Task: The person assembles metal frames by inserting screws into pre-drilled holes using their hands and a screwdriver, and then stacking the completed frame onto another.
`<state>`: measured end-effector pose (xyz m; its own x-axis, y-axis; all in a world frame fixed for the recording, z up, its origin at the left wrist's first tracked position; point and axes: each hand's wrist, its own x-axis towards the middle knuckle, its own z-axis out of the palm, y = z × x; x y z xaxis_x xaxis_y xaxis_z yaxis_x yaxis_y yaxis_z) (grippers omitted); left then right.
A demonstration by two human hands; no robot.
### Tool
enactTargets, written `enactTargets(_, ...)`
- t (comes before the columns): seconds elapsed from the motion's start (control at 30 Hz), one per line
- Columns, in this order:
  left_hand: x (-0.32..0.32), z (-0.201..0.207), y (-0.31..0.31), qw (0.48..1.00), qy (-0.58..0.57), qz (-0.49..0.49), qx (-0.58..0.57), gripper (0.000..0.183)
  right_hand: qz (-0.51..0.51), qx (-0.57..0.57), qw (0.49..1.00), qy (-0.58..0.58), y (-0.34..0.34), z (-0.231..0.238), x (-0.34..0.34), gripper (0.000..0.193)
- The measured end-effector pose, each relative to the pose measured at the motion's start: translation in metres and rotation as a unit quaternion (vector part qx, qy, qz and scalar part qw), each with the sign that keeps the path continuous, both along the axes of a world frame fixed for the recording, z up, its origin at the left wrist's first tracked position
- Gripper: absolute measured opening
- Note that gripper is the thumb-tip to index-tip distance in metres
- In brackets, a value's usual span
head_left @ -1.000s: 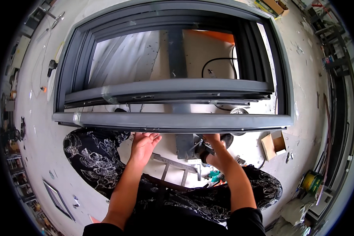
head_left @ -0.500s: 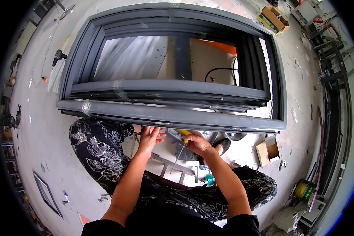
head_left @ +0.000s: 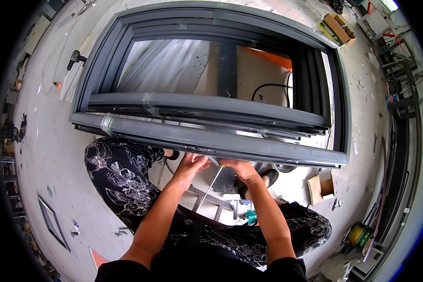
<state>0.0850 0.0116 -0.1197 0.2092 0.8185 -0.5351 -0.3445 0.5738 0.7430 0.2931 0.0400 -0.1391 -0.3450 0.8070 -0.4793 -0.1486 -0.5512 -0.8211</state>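
A dark grey window frame [head_left: 211,138] spans the view in front of me, with inner frames nested inside it. Under its near rail, my right hand [head_left: 240,170] is closed round a screwdriver [head_left: 210,189]. Only a bit of its yellow handle shows by the fist, and the thin metal shaft points back toward me, down to the left. My left hand [head_left: 191,169] is at the same rail, just left of the other, fingers bent and drawn together. Its fingertips are partly hidden, so whatever they pinch cannot be made out. A narrow grey piece shows between the hands.
A drill [head_left: 75,60] lies on the floor at the left. One open cardboard box [head_left: 321,186] stands right of my knees, another [head_left: 336,29] at the far right. Metal profiles [head_left: 402,108] line the right side. A small frame [head_left: 54,223] lies lower left.
Both hands have moved closer together and up to the rail. My left fingers, spread before, are now bent in. The screwdriver's yellow handle has become mostly hidden. The view has shifted slightly.
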Motion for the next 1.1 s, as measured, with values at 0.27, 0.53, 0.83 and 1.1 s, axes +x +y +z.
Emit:
enactTargets(0.27,-0.001,-0.002,-0.004,0.992,0.008,0.107,-0.064,0.028,-0.052,0.085,0.994,-0.051,-0.007,0.015,-0.004,0.024)
enactTargets(0.53,-0.021,-0.012,-0.019,0.978,-0.099,0.152,-0.101,0.030,-0.218,-0.071,0.936,0.269,-0.020,0.018,0.017,0.029)
enactTargets(0.83,-0.029,0.005,-0.019,0.974,-0.107,0.161,-0.116,0.023,-0.202,-0.067,0.975,0.065,-0.016,0.042,0.023,0.027)
enactTargets(1.1,-0.008,0.006,-0.012,0.916,-0.258,0.282,-0.121,0.028,-0.228,-0.054,0.970,0.065,-0.030,0.055,0.011,0.025)
